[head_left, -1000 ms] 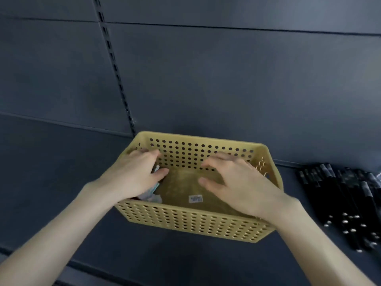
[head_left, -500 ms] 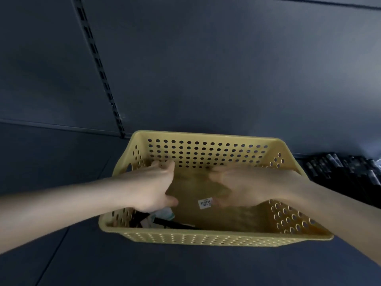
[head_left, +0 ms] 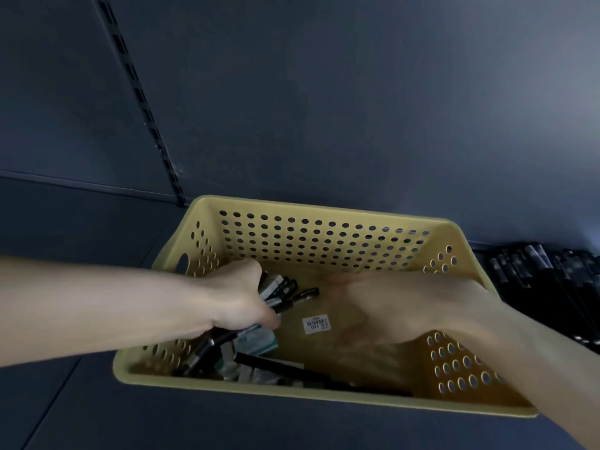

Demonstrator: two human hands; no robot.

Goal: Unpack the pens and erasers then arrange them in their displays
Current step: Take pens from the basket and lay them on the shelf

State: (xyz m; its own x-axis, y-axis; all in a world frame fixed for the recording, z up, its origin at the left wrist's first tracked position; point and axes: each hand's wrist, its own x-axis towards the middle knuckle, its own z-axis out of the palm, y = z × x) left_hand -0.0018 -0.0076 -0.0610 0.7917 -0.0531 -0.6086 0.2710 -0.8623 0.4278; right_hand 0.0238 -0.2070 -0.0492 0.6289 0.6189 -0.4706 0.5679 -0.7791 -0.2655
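Pens [head_left: 285, 292] are being unpacked now, as I judge. On the dark shelf [head_left: 81, 401] stands the yellow basket [head_left: 324, 209]. To its right, apart from it, a row of pens [head_left: 545, 280] lies on the shelf. The left grip [head_left: 240, 300] is inside the basket near its left wall and is curled round a bunch of pens. The right grip [head_left: 406, 306] is inside too, but it is blurred and I cannot tell if it is spread or closed. Loose pens [head_left: 292, 368] and small boxes [head_left: 259, 341], maybe erasers, lie in the near left corner. The next move probably calls for lifting the bunch out without dropping any pen and carrying it toward the row.
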